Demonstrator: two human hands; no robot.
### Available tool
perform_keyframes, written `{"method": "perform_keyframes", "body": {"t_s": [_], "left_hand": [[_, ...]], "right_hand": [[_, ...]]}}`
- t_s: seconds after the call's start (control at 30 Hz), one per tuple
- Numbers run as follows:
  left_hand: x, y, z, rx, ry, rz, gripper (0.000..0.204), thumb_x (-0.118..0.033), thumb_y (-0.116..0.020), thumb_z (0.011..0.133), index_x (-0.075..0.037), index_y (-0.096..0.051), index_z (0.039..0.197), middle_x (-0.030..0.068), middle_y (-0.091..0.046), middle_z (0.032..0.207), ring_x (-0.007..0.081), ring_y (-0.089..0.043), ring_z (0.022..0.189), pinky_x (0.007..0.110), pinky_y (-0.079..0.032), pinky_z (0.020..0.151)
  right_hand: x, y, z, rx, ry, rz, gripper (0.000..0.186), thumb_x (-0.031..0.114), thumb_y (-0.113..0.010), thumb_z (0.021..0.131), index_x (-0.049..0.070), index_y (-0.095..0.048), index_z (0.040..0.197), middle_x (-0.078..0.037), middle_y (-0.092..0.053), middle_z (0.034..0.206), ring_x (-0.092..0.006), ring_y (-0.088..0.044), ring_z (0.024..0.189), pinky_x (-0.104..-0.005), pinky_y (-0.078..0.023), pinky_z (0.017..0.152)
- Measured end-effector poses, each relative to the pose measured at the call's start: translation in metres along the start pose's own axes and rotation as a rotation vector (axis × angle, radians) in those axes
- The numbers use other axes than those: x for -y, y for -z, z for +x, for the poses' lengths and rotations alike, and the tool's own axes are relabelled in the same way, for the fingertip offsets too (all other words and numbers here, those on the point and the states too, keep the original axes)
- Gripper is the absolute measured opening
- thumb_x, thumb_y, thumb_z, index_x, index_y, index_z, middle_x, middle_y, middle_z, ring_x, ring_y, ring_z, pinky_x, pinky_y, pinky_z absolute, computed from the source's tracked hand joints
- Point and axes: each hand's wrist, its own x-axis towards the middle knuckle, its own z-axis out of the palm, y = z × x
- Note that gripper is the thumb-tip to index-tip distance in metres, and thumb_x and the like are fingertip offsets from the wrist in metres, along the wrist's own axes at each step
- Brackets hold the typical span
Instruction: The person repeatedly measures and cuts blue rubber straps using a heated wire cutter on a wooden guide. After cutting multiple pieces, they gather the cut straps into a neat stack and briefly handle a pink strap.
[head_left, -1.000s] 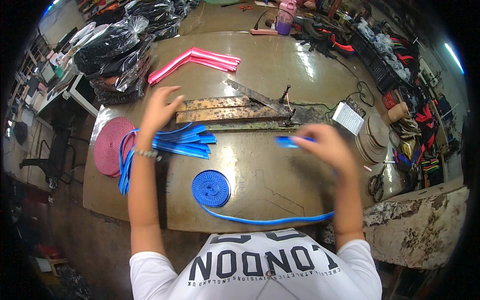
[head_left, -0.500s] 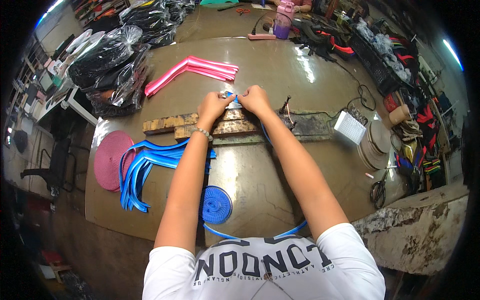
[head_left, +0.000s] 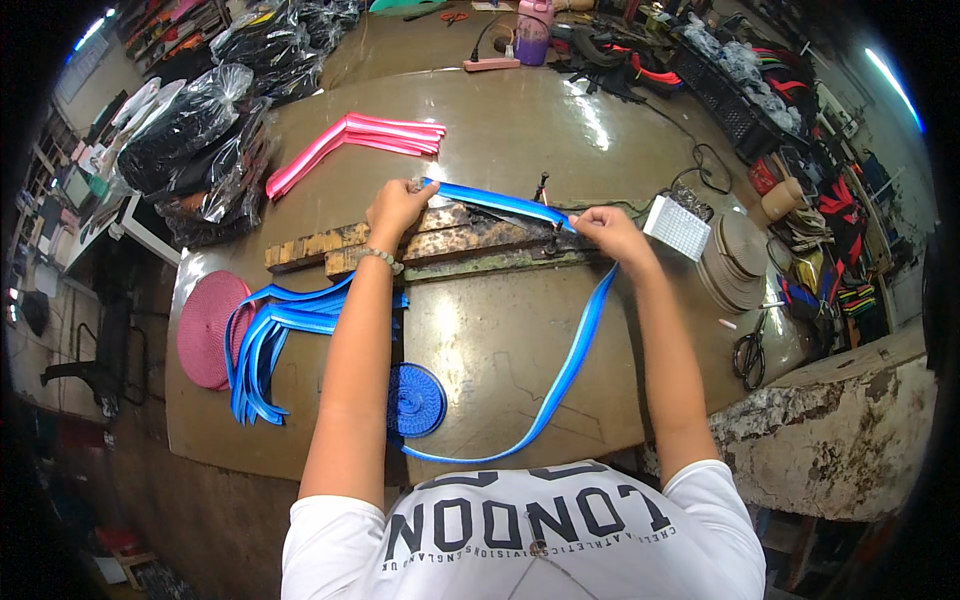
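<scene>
A blue webbing strap (head_left: 490, 200) with a lighter stripe is stretched between my hands above a worn wooden block (head_left: 430, 246). My left hand (head_left: 396, 212) pinches its end near the block's left part. Toward the block's right end, my right hand (head_left: 610, 234) grips the same strap, close to a small upright metal post (head_left: 542, 188). From there the strap loops down toward me to a blue coiled roll (head_left: 416, 400). Several cut blue straps (head_left: 270, 340) lie in a bundle left of my left forearm, partly over a pink webbing roll (head_left: 208, 328).
Folded pink straps (head_left: 350, 142) lie beyond the block. Plastic-wrapped black goods (head_left: 190, 150) stand at the left. On the right are a white gridded block (head_left: 678, 228), beige rolls (head_left: 734, 262), black scissors (head_left: 748, 358) and a black crate (head_left: 730, 95). A purple-pink bottle (head_left: 534, 32) stands at the back.
My right hand has moved right and slightly toward me, away from my left hand, drawing the blue strap out between them. The strap's loop now shows at the right. The view has shifted slightly.
</scene>
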Motion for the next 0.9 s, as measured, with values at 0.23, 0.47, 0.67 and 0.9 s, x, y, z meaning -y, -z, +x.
{"method": "perform_keyframes", "body": {"t_s": [0.23,0.47,0.67,0.9], "left_hand": [[-0.003,0.002,-0.004,-0.032,-0.031,0.014,0.057,-0.062,-0.061,0.075,-0.009,-0.060,0.053,0.0041,-0.053,0.048,0.0171,-0.054,0.049,0.034,-0.039,0.052],[-0.011,0.009,-0.012,0.020,0.017,0.074,0.056,-0.062,-0.059,0.076,-0.009,-0.064,0.059,0.0073,-0.060,0.056,0.0241,-0.061,0.059,0.036,-0.043,0.058],[-0.010,0.007,-0.010,0.062,0.048,-0.008,0.055,-0.063,-0.058,0.076,-0.011,-0.068,0.062,0.0059,-0.063,0.059,0.0234,-0.062,0.060,0.035,-0.044,0.060],[-0.011,0.006,-0.019,-0.076,-0.024,0.009,0.053,-0.062,-0.058,0.077,-0.012,-0.069,0.065,0.0034,-0.062,0.058,0.0189,-0.061,0.057,0.035,-0.045,0.059]], "right_hand": [[-0.015,-0.009,-0.005,0.158,-0.170,0.263,0.028,0.035,-0.066,0.084,0.013,-0.054,0.072,0.009,-0.038,0.058,-0.0028,-0.027,0.044,-0.0219,-0.017,0.041],[-0.018,-0.018,-0.007,0.116,-0.227,0.328,0.027,0.034,-0.066,0.085,0.013,-0.055,0.073,0.009,-0.038,0.057,-0.0025,-0.027,0.044,-0.0221,-0.016,0.041],[-0.023,-0.018,-0.008,0.123,-0.218,0.405,0.029,0.034,-0.067,0.083,0.010,-0.057,0.072,0.008,-0.043,0.056,-0.0027,-0.030,0.043,-0.0222,-0.018,0.040],[-0.026,-0.012,-0.007,0.122,-0.223,0.376,0.025,0.029,-0.067,0.084,0.007,-0.058,0.075,0.005,-0.047,0.057,-0.0032,-0.033,0.043,-0.0212,-0.022,0.040]]}}
